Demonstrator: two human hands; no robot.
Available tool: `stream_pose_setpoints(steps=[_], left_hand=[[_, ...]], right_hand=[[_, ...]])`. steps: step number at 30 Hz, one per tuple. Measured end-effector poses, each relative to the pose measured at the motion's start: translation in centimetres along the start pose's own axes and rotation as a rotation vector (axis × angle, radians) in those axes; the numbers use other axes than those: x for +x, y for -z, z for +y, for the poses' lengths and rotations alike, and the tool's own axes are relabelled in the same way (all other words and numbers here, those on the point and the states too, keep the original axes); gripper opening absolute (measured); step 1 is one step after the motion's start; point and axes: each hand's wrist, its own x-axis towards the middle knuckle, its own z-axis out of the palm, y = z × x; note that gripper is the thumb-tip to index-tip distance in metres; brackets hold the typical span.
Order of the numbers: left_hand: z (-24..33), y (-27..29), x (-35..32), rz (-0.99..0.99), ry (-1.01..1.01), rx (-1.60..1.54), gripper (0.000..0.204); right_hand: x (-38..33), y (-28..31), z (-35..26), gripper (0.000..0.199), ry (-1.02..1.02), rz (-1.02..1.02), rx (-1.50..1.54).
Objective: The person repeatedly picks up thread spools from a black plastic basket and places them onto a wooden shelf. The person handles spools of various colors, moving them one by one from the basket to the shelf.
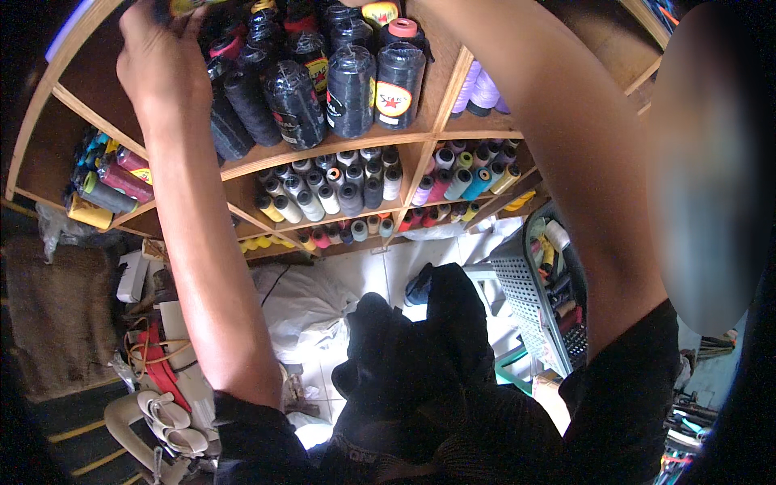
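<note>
So, black thread cones (351, 93) stand near-upright on the wooden shelf (242, 167), top centre, just right of our left hand (164, 65), the nearer one to their left end; right hand (356, 2) is mostly cropped at top, and we can't tell either grip's state.

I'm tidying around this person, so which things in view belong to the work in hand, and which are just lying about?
Likely part of the work:
- dark thread cones, beside the left hand
- wooden shelf holding them

Apparently just lying about:
- pale sandals
- white plastic bag
- red strap
</note>
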Motion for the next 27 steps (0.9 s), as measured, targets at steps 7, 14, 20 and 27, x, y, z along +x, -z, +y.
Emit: stream_pose_setpoints(steps=[7,14,20,27], left_hand=[[5.8,3.8,-2.4,0.005,0.908,-1.318,0.058],[9.4,8.1,-7.8,-0.563,1.122,-1.618,0.071],[13.5,9.7,-11.5,-1.107,0.992,-1.362,0.073],[28.2,5.2,-23.1,-1.918,0.713,-1.415,0.049]], right_hand=[[-5.4,1.4,-2.8,0.033,0.028,0.082,-0.271],[-20.6,1.3,-2.8,0.060,-0.046,0.723,0.401],[-35.4,2.3,0.1,0.063,-0.593,0.502,0.850],[-50.1,-0.6,5.0,0.056,-1.201,0.343,1.367]])
